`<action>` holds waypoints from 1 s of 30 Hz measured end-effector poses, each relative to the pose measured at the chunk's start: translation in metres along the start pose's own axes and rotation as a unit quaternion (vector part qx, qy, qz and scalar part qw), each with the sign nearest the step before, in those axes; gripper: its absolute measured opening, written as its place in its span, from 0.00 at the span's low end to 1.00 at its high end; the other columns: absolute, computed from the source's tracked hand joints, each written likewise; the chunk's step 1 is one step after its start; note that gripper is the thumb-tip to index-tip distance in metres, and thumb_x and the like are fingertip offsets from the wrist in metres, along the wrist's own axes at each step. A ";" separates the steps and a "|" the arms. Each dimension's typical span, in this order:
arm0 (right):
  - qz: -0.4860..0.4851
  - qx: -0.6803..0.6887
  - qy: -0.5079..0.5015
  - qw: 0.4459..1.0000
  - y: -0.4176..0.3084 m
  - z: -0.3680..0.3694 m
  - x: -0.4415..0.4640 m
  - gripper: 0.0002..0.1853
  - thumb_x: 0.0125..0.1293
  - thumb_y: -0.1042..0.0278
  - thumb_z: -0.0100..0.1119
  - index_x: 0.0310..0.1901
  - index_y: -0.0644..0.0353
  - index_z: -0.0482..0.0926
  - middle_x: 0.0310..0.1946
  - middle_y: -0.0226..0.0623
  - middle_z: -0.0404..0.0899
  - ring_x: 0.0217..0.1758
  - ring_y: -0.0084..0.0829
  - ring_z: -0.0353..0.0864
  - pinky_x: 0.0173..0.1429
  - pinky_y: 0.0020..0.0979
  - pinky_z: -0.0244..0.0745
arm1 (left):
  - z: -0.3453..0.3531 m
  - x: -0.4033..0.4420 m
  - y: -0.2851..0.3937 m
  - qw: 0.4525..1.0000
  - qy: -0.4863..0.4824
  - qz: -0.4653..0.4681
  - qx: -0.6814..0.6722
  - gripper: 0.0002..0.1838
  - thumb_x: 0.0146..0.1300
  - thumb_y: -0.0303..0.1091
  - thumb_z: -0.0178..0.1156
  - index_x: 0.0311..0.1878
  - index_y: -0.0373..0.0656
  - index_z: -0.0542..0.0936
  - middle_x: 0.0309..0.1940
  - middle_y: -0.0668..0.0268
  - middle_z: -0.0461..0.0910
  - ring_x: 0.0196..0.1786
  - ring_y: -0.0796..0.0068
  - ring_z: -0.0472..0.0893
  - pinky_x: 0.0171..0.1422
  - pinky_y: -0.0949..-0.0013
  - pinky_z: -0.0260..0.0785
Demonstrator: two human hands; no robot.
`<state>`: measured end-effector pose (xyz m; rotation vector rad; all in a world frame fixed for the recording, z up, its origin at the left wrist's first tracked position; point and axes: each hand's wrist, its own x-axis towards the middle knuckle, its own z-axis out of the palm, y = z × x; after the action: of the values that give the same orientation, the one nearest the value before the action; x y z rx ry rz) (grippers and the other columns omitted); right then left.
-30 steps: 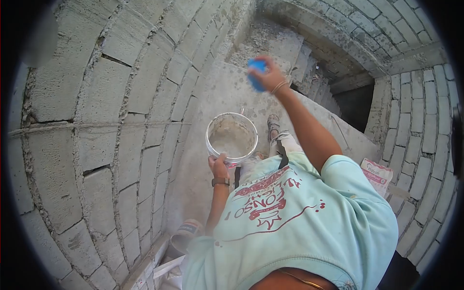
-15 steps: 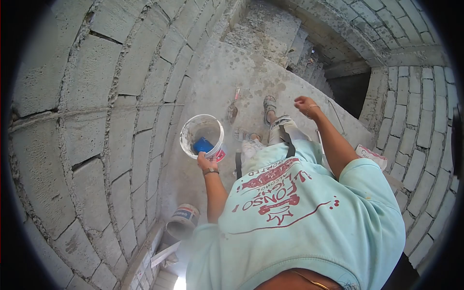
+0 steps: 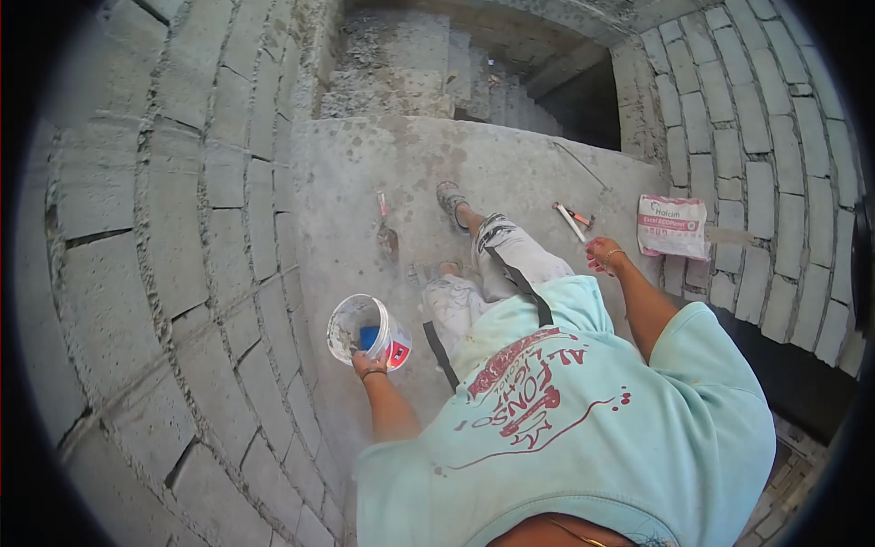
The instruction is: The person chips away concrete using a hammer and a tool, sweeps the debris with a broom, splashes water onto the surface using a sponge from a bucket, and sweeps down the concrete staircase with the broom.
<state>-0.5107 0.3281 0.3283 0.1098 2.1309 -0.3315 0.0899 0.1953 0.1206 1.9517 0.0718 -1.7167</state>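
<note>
My left hand (image 3: 371, 363) is closed on the near rim of a white plastic bucket (image 3: 397, 330), which tilts so that its inside shows. Greyish residue coats the inner wall, and a blue object (image 3: 368, 336) of unclear kind lies within. My right hand (image 3: 603, 254) hangs out to the side, its fingers loosely bent and slightly apart, with nothing visible in them. Close to it in view is a white stick-like object (image 3: 571, 222) beside an orange-and-black tool (image 3: 581, 217) on the floor. A trowel (image 3: 388, 241) lies on the concrete ahead of the bucket.
Rough concrete steps (image 3: 392, 68) lie past the landing's far edge, with a dark opening (image 3: 588, 105) beside them. Block walls (image 3: 173, 219) rise at left and right. A Holcim cement bag (image 3: 673, 226) stands by the right wall. A thin rod (image 3: 580, 164) lies near the edge.
My view has swung right and my body has turned on the landing. The bucket has moved along in my left hand, its label now showing. The cement bag has come fully into view.
</note>
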 end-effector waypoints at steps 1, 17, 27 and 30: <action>-0.006 -0.012 -0.002 1.000 0.011 0.003 -0.009 0.08 0.56 0.67 0.52 0.37 0.56 0.73 0.24 0.32 0.74 0.21 0.26 0.73 0.23 0.29 0.67 | -0.006 0.008 0.001 0.958 0.004 0.091 0.273 0.17 0.43 0.22 0.63 0.37 0.32 0.69 0.33 0.56 0.74 0.34 0.65 0.76 0.35 0.64 0.75; 0.257 -0.096 0.082 0.958 0.168 -0.069 -0.057 0.06 0.59 0.67 0.51 0.36 0.57 0.74 0.24 0.34 0.76 0.23 0.28 0.77 0.25 0.28 0.71 | 0.121 0.225 0.020 0.768 0.080 0.321 0.549 0.25 0.52 0.49 0.61 0.31 0.28 0.77 0.27 0.52 0.80 0.34 0.61 0.81 0.38 0.67 0.70; 0.288 -0.020 -0.046 0.956 0.259 0.019 0.043 0.03 0.60 0.70 0.48 0.32 0.58 0.72 0.21 0.33 0.73 0.21 0.25 0.73 0.23 0.27 0.68 | 0.132 0.254 -0.069 0.998 0.059 -0.031 -0.017 0.29 0.63 0.43 0.47 0.59 0.28 0.59 0.51 0.44 0.70 0.54 0.52 0.72 0.55 0.61 0.68; 0.216 0.071 -0.101 0.968 0.316 0.062 0.140 0.09 0.62 0.62 0.48 0.31 0.58 0.72 0.21 0.32 0.74 0.19 0.26 0.73 0.23 0.28 0.70 | 0.111 0.183 -0.080 0.984 0.062 -0.066 0.156 0.27 0.64 0.40 0.43 0.60 0.29 0.54 0.55 0.46 0.65 0.55 0.52 0.70 0.59 0.61 0.67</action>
<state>-0.4731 0.6071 0.1188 0.5903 1.8200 -0.2245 -0.0069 0.1618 -0.0836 2.3289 -0.0262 -1.7759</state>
